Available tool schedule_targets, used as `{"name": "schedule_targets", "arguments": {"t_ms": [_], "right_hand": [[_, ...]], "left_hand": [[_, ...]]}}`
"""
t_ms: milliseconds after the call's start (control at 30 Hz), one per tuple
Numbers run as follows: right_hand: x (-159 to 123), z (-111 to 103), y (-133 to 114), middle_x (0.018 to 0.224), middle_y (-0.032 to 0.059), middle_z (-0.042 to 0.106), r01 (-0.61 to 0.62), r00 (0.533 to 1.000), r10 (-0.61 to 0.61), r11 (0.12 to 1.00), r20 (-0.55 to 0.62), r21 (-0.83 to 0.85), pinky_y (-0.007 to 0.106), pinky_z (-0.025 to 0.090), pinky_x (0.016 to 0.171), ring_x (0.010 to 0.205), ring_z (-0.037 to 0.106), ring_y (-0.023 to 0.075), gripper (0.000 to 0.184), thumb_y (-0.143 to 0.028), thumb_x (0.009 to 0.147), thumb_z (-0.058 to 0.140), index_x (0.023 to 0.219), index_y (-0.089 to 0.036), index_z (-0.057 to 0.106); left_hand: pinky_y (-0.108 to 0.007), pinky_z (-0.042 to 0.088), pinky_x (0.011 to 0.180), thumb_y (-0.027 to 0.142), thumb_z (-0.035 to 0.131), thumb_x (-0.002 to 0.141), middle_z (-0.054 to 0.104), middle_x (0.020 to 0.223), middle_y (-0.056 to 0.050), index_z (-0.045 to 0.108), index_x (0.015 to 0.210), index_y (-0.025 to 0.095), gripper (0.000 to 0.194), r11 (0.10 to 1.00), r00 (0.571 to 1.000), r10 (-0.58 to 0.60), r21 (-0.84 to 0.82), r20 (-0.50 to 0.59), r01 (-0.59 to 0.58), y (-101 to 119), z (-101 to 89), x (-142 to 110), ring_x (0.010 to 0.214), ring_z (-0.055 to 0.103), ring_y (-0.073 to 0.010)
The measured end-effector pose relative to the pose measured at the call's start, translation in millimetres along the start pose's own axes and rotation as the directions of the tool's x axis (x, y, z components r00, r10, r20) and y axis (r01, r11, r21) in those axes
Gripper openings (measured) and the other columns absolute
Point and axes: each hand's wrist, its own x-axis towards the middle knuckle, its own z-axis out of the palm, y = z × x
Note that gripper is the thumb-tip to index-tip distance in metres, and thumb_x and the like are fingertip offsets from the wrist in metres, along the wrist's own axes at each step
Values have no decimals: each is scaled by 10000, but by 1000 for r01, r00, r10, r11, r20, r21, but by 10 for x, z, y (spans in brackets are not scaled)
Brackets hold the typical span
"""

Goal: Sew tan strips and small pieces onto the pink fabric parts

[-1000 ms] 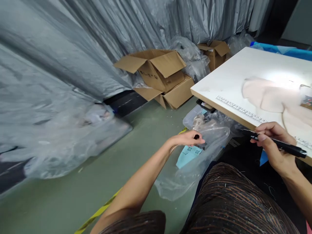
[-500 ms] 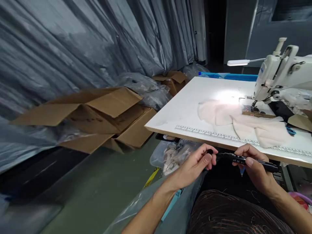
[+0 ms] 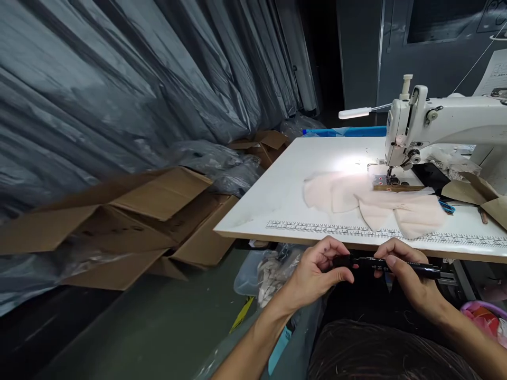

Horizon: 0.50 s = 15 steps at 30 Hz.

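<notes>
My right hand (image 3: 407, 274) grips the barrel of a black marker pen (image 3: 428, 271) that points left, just in front of the table edge. My left hand (image 3: 322, 269) pinches the black marker cap (image 3: 342, 261) between thumb and fingers. Cap and pen are in line, the cap at the pen's tip end; whether it is seated cannot be told. Beyond my hands, pale pink fabric pieces (image 3: 420, 214) lie on the white table (image 3: 261, 206), partly beside the needle area of a white sewing machine (image 3: 400, 126).
A printed ruler (image 3: 309, 227) runs along the table's front edge. Blue-handled scissors (image 3: 447, 207) lie right of the fabric. Open cardboard boxes (image 3: 158, 198) and plastic bags stand left of the table. A clear plastic bin (image 3: 246, 277) is below its edge.
My left hand has brought the cap into line with the marker's tip end; before, it was held higher and at an angle. The view has turned slightly right.
</notes>
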Motion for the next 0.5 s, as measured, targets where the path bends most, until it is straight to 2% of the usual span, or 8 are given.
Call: {"name": "schedule_targets", "arguments": {"t_ms": [67, 167, 267, 333, 400, 467, 500], "right_hand": [[9, 4, 27, 614, 11, 642, -20, 1000, 20, 1000, 21, 14, 240, 425, 489, 527, 551, 134, 213, -373, 865, 509, 798, -191, 600], [14, 0, 56, 632, 10, 637, 18, 998, -20, 999, 53, 45, 231, 413, 490, 527, 534, 122, 204, -378, 863, 539, 806, -189, 590], [-41, -11, 102, 617, 0, 608, 57, 998, -60, 994, 30, 98, 222, 400, 479, 521, 522, 117, 264, -439, 893, 537, 811, -191, 569], [-115, -7, 130, 604, -5, 587, 76, 997, -80, 986, 16, 145, 215, 382, 459, 499, 499, 111, 328, -495, 930, 490, 837, -189, 561], [-191, 18, 135, 615, -1, 577, 136, 990, -139, 975, 5, 176, 219, 386, 465, 504, 502, 112, 358, -512, 962, 439, 864, -189, 558], [-239, 59, 105, 630, 2, 561, 267, 964, -262, 949, -56, 167, 234, 401, 493, 531, 517, 120, 354, -498, 977, 420, 861, -194, 559], [-250, 78, 79, 628, 1, 548, 350, 936, -337, 924, -103, 155, 241, 403, 503, 539, 518, 124, 347, -489, 977, 422, 850, -198, 562]], "left_hand": [[-183, 462, 557, 317, 858, 615, 643, 714, 3, 593, 802, 154, 362, 998, 1000, 15, 57, -20, -14, -11, -1, 11, 599, 575, -90], [-173, 391, 484, 368, 826, 666, 600, 667, 18, 625, 815, 150, 332, 978, 998, 57, 200, -16, -52, -44, 18, 15, 513, 477, -65], [-181, 384, 472, 455, 728, 782, 593, 670, 7, 631, 860, 160, 320, 922, 986, 160, 352, 37, -163, -46, 82, -6, 521, 477, -83], [-188, 433, 510, 485, 614, 878, 614, 725, -13, 619, 904, 177, 309, 856, 951, 293, 418, 94, -305, -13, 137, -37, 579, 534, -105], [-184, 465, 531, 489, 519, 939, 618, 745, -12, 603, 955, 205, 297, 773, 891, 427, 450, 151, -447, 33, 182, -84, 593, 563, -109], [-178, 484, 528, 522, 488, 946, 614, 728, -1, 603, 1000, 237, 312, 720, 856, 475, 469, 205, -512, 64, 206, -149, 564, 575, -107], [-181, 494, 527, 551, 488, 934, 626, 734, -5, 611, 1007, 249, 335, 703, 853, 475, 491, 215, -515, 65, 211, -190, 565, 592, -115]]}}
